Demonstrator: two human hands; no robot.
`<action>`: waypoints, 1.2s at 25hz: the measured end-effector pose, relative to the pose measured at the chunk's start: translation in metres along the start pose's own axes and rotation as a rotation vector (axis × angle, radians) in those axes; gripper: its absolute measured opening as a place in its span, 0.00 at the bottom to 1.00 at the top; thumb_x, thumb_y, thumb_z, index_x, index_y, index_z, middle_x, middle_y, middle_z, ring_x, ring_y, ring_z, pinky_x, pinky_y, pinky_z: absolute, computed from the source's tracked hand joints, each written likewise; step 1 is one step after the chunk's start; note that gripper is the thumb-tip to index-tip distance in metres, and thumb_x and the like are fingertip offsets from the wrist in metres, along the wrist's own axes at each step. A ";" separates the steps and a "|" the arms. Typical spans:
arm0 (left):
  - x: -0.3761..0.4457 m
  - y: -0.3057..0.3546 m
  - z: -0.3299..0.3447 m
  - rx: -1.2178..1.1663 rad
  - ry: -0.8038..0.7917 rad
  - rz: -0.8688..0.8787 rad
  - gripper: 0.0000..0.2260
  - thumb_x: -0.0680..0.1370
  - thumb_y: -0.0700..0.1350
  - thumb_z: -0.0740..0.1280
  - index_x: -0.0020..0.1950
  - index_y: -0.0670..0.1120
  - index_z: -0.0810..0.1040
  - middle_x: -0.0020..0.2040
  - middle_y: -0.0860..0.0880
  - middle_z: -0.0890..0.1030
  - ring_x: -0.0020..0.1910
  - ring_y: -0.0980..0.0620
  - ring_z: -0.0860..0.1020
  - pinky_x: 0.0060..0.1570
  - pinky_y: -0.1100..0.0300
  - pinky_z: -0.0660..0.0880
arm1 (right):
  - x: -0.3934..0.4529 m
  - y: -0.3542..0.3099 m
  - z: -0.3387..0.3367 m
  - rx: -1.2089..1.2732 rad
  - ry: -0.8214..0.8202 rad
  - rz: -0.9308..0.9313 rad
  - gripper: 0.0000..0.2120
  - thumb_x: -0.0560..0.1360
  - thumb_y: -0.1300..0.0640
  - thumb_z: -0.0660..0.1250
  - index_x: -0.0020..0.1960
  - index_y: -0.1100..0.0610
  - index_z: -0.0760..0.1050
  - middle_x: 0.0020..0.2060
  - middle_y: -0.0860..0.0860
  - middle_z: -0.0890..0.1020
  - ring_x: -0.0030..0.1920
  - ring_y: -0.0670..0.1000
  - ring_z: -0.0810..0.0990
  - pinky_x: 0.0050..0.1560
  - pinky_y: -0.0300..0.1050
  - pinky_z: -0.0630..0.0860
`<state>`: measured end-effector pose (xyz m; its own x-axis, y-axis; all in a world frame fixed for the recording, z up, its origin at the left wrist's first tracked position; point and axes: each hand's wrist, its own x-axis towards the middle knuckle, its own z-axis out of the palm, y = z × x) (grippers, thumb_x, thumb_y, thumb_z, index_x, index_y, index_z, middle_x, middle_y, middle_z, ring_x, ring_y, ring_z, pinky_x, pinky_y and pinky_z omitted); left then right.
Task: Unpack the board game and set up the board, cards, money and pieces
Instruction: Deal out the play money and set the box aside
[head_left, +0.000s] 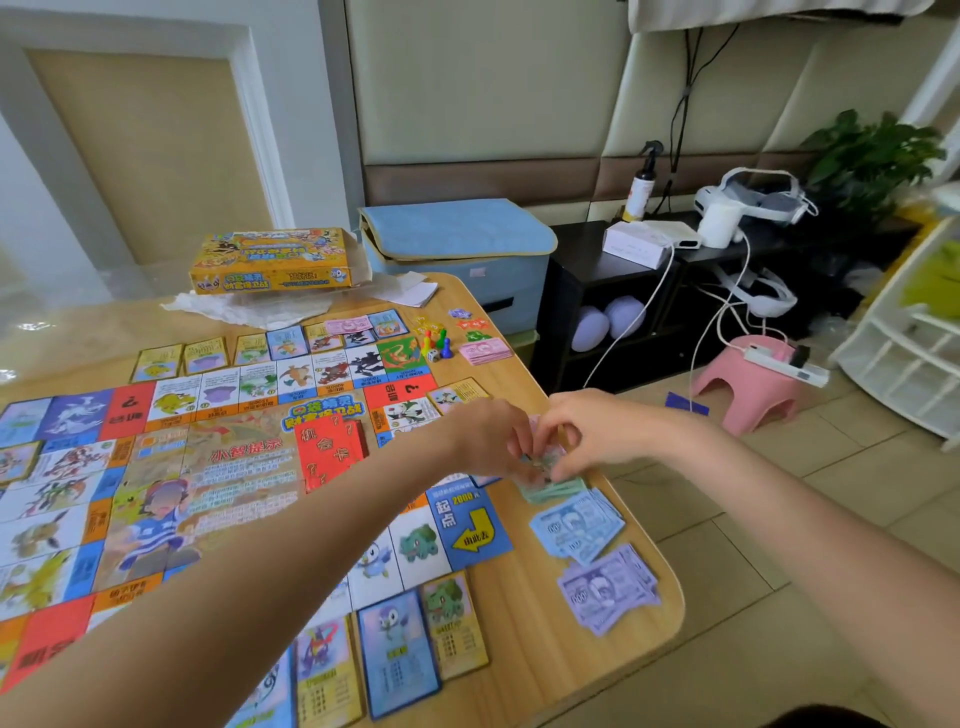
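Hands (493, 441) (587, 441) pinch green banknotes (553, 488) beside board (208, 467).

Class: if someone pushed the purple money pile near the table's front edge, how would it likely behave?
The purple money pile is thin, loosely fanned notes, so it would probably spread out rather than slide as one. The notes look light and floppy. Lying close to the table edge, some could slip off.
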<state>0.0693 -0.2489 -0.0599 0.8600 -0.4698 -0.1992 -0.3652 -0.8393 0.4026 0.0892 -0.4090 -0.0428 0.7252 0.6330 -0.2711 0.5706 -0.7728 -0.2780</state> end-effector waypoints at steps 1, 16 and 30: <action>-0.001 0.003 0.004 0.017 0.000 -0.011 0.17 0.71 0.53 0.73 0.55 0.46 0.79 0.53 0.51 0.82 0.53 0.52 0.77 0.54 0.57 0.71 | -0.004 0.001 0.006 -0.015 0.019 0.001 0.14 0.69 0.55 0.74 0.54 0.55 0.79 0.39 0.42 0.68 0.36 0.39 0.67 0.35 0.28 0.65; -0.013 0.008 0.005 0.170 0.049 -0.028 0.15 0.77 0.46 0.65 0.63 0.46 0.74 0.61 0.46 0.73 0.61 0.47 0.71 0.58 0.55 0.70 | -0.014 -0.001 0.019 0.010 0.001 0.045 0.20 0.70 0.58 0.73 0.60 0.56 0.73 0.41 0.42 0.64 0.36 0.38 0.64 0.34 0.29 0.62; -0.028 -0.004 -0.010 -0.699 0.310 -0.027 0.17 0.77 0.33 0.59 0.65 0.43 0.73 0.60 0.48 0.76 0.60 0.52 0.74 0.55 0.63 0.70 | -0.006 -0.010 -0.029 0.941 0.352 0.082 0.05 0.73 0.68 0.67 0.46 0.59 0.75 0.37 0.52 0.80 0.32 0.42 0.74 0.29 0.31 0.66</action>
<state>0.0506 -0.2300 -0.0465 0.9638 -0.2668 0.0014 -0.1211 -0.4330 0.8932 0.0906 -0.4066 -0.0117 0.9078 0.4123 -0.0772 0.0874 -0.3659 -0.9266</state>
